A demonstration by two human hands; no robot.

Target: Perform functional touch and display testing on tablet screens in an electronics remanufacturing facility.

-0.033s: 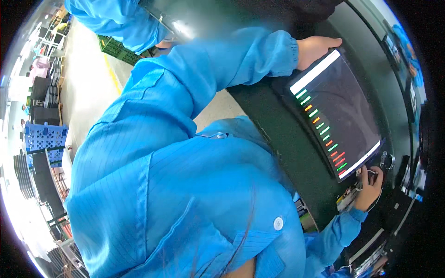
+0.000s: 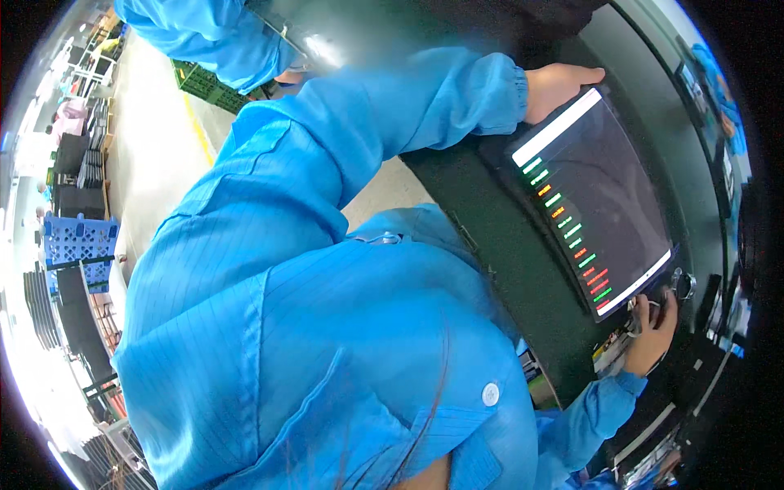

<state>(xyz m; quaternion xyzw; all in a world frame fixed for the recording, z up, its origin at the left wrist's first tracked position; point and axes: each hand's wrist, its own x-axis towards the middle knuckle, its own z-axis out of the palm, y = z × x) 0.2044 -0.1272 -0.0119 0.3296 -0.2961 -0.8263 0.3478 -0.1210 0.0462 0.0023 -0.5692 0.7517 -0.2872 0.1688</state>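
Note:
A lit display panel (image 2: 608, 175) lies tilted on the dark bench, showing a dark picture with white bands and rows of green, red and orange text. My left hand (image 2: 557, 91) grips its far-left corner; one finger stretches along the edge, and the others are partly hidden. At the panel's opposite end is my right hand (image 2: 651, 339), close to its lower corner. Its fingers are bent and somewhat apart around a thin pale cable (image 2: 654, 305); the cable's end cannot be made out.
The dark green bench top (image 2: 531, 294) runs under the panel. Beside my right hand lies a clear ring-shaped item (image 2: 684, 284). Another person's blue sleeve (image 2: 216, 41) shows at upper left, near a green crate (image 2: 208, 88). A blue crate (image 2: 82, 245) stands among racks at far left.
The fingers of my right hand have shifted and one has straightened upward beside the panel's corner. My left hand and the panel stay practically in place.

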